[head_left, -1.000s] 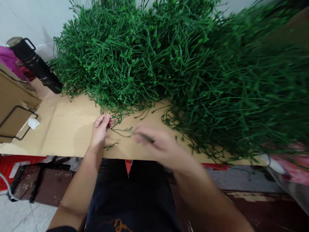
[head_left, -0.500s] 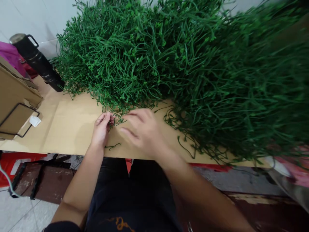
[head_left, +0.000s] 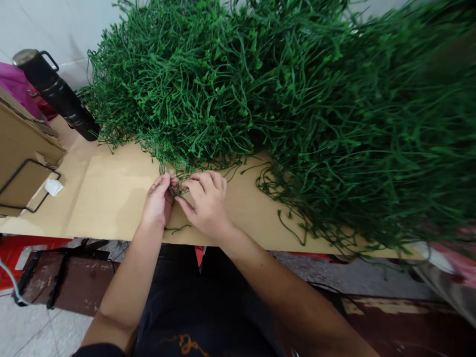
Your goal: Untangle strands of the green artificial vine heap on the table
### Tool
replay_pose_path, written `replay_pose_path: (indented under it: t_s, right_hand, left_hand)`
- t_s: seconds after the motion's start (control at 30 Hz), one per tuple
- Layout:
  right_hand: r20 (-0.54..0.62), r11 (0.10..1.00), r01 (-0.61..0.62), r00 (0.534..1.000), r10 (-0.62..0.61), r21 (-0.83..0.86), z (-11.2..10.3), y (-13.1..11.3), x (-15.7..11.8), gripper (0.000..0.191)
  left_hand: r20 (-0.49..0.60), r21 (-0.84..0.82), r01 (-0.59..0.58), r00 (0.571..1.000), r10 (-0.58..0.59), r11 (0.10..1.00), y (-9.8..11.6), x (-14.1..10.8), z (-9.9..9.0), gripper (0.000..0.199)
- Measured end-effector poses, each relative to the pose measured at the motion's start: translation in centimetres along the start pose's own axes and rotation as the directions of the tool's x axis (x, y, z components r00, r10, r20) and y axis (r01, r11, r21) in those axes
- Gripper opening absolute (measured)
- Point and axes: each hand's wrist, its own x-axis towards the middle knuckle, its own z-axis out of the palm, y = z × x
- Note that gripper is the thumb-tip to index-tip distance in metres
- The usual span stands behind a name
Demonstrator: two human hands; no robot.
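Near the front of the cardboard-covered table, my left hand (head_left: 159, 198) is closed in a pinch on thin green plastic stems (head_left: 172, 190). Close on its right is my right hand (head_left: 208, 201), its thumb and forefinger curved apart around the ends of those stems; whether they touch them I cannot make out. A large heap of green artificial plant stems (head_left: 193, 94) with small budded tips rises just beyond both hands. One loose stem (head_left: 180, 228) lies on the cardboard below my hands.
A black thermos (head_left: 59, 94) stands at the back left beside a cardboard box (head_left: 22, 144). A black wire frame (head_left: 44, 196) and a small white piece (head_left: 54, 187) lie near the left edge. More stems (head_left: 372, 148) spread along the right side.
My right hand, blurred before, has come left and in close to my left hand at the stems. The left hand has kept its pinch in nearly the same place.
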Motion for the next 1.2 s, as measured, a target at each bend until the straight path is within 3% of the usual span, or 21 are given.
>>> replay_pose_path:
  t_s: [0.1,0.47,0.63,0.73,0.83,1.2]
  right_hand:
    - [0.004,0.998,0.026,1.0,-0.026,0.052,0.3,0.0,0.1,0.018]
    - [0.09,0.946,-0.021,0.996,-0.009,0.323,0.9,0.9,0.0,0.009]
    - [0.239,0.906,-0.145,0.97,0.05,0.398,0.5,0.7,-0.3,0.012]
    - [0.36,0.896,-0.263,0.924,0.127,0.359,0.0,0.3,-0.7,0.017]
    - [0.438,0.908,-0.287,0.889,0.134,0.305,-0.6,-0.3,-1.4,0.02]
    - [0.413,0.849,-0.308,0.903,0.118,0.43,-2.4,-1.6,-3.5,0.024]
  left_hand:
    - [-0.031,-0.018,0.015,0.999,-0.016,1.0,0.0,-0.1,0.1,0.012]
    - [0.038,0.021,-0.03,0.999,0.029,0.999,-0.2,-0.2,0.0,0.014]
    - [0.078,0.099,-0.113,0.991,0.106,0.989,-0.1,-0.2,-0.1,0.016]
    - [0.039,0.124,-0.138,0.99,0.134,0.983,0.0,-0.2,-0.1,0.018]
    - [0.024,0.194,-0.142,0.99,0.14,0.971,-0.1,-0.2,0.0,0.022]
    - [0.013,0.314,-0.166,0.985,0.171,0.935,-1.3,-0.5,0.7,0.026]
